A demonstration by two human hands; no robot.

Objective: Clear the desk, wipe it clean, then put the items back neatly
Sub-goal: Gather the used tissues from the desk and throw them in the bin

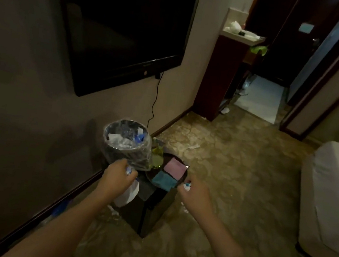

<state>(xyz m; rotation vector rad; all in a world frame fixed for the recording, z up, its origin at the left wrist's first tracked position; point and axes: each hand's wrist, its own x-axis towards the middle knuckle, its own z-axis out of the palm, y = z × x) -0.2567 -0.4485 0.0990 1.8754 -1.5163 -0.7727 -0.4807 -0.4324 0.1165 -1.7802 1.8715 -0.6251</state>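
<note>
Both hands are up front: the left hand (pixel 119 172) pinches crumpled white paper and something small and blue, the right hand (pixel 193 189) grips a small white-and-blue scrap. Ahead, a round bin lined with clear plastic (pixel 126 144), stuffed with paper and wrappers, sits on a dark cabinet's worktop (pixel 155 200) beside a dark tray (pixel 179 178) holding folded pink and teal cloths. Looks like still clearing rubbish; wiping and putting back not started, I'd guess.
</note>
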